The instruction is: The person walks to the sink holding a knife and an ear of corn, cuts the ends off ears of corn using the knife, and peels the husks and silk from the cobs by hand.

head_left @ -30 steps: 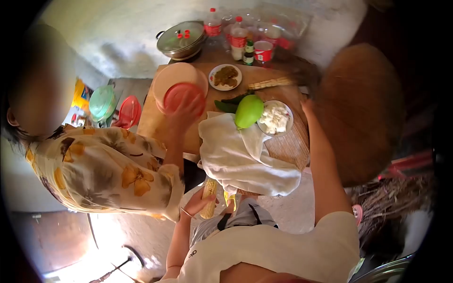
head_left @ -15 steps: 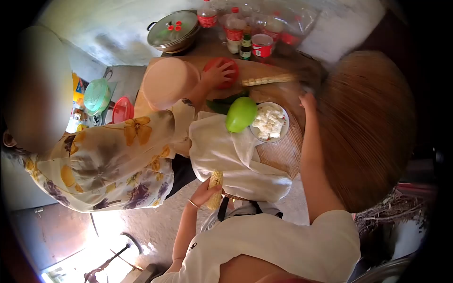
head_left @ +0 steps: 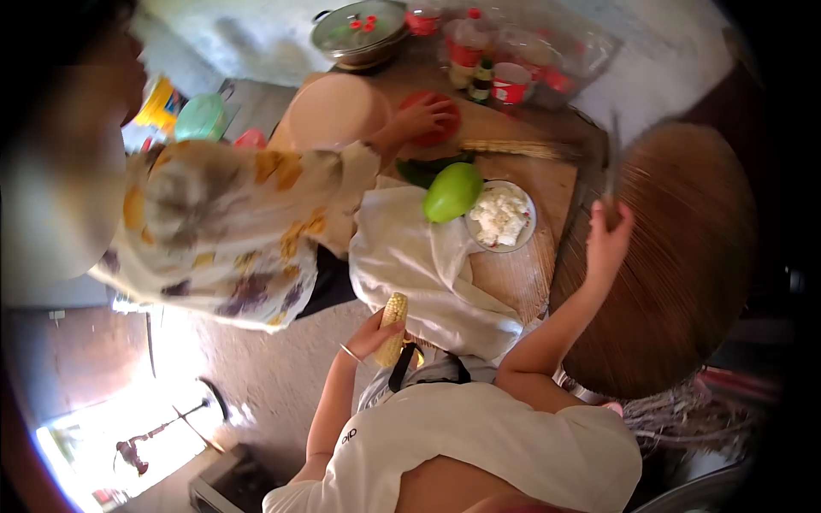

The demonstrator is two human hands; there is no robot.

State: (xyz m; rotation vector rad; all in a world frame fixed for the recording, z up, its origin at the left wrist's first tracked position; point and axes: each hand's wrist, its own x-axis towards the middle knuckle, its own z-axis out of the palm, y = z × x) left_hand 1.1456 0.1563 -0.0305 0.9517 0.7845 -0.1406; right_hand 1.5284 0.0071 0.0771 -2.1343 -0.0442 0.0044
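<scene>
My left hand (head_left: pixel 369 334) is wrapped round a yellow ear of corn (head_left: pixel 392 321), held upright beside the front edge of a white cloth (head_left: pixel 410 248). Off to the right, my right hand (head_left: pixel 609 232) grips the handle of a knife (head_left: pixel 614 158), whose thin blurred blade points up and away from me. The knife is in front of a large round woven lid (head_left: pixel 676 265). Between my hands, a plate (head_left: pixel 532 227) of white crumbly food (head_left: pixel 499 216) stands on the wooden table (head_left: pixel 513 278). Touching its left side is a smooth green gourd-like vegetable (head_left: pixel 453 192).
A person in a flowered top (head_left: pixel 231 214) stands at the left, one hand (head_left: pixel 425 118) on a red round thing (head_left: pixel 443 128). A pink basin (head_left: pixel 338 111), lidded pan (head_left: pixel 359 36), bottles (head_left: pixel 468 51) and a strip of woven edging (head_left: pixel 522 148) lie beyond.
My right hand has moved right and nearer, raising the knife away from the table's back edge. My left hand still holds the corn. The view has shifted, and the other person leans farther forward.
</scene>
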